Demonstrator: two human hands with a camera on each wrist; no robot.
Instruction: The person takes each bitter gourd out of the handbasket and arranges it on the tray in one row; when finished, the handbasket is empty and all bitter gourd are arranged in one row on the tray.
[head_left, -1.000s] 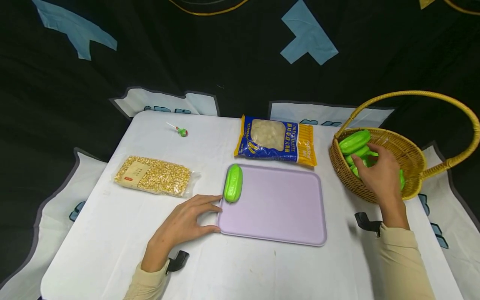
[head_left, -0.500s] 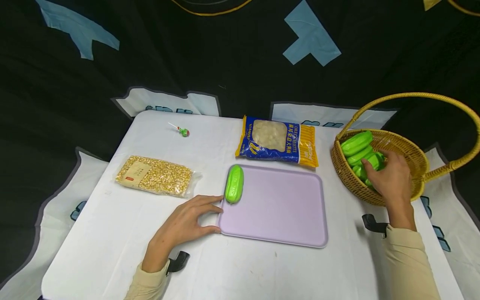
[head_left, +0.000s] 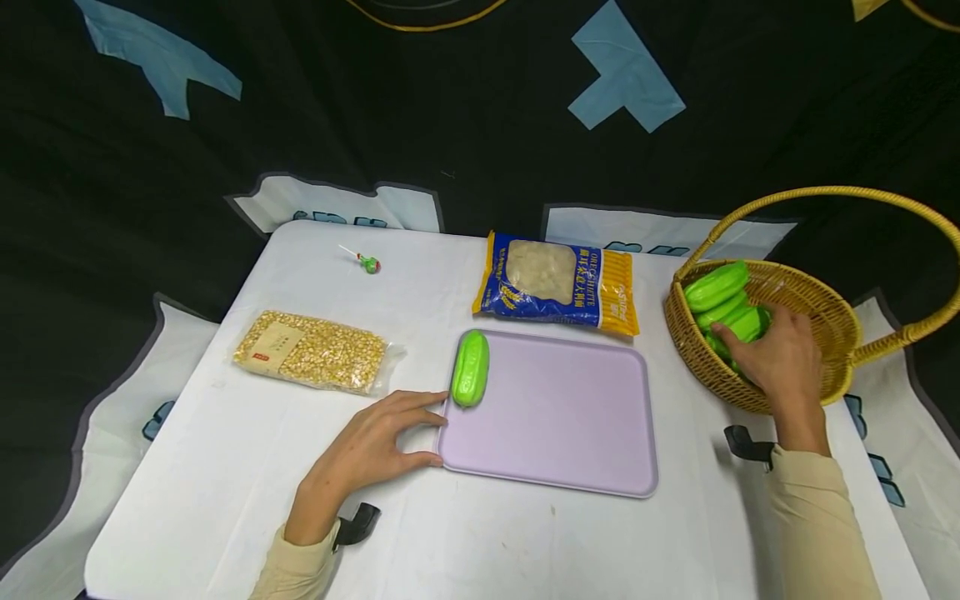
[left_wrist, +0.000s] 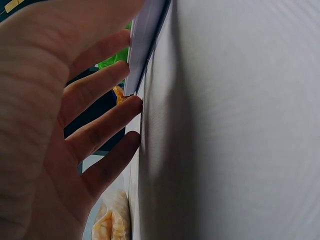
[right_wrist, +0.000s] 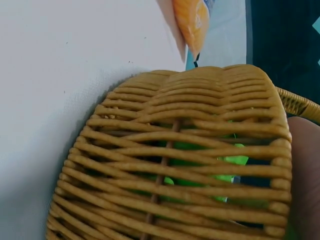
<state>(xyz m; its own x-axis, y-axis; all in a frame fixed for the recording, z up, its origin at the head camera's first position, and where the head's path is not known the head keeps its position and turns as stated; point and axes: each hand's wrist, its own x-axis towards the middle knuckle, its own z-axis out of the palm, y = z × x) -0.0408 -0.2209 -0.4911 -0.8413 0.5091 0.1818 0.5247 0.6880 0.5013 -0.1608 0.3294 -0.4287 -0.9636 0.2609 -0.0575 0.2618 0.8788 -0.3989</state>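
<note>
In the head view my left hand [head_left: 375, 442] rests on the table, its fingertips and thumb touching the left edge of a lilac tray [head_left: 562, 417]. The left wrist view shows those fingers spread and nearly straight against the rim. One glossy green toy cucumber [head_left: 470, 368] lies lengthwise along the tray's left side. At the right, my right hand [head_left: 783, 354] reaches into a wicker basket [head_left: 697, 367], thumb and fingers gripping another green cucumber [head_left: 750, 323]. More cucumbers [head_left: 717, 286] lie beside it. Woven wicker mostly hides the basket's contents in the right wrist view.
A blue and yellow pasta bag [head_left: 555, 283] lies behind the tray. Left of it are a bag of corn kernels [head_left: 315, 352] and a small lollipop [head_left: 367, 264]. The basket's tall arched handle [head_left: 847, 193] rises over its opening. A white cloth [head_left: 495, 542] covers the table.
My right hand has shifted slightly right within the basket and closed round a cucumber, which now lies more in line with the others. The left hand and tray keep their places.
</note>
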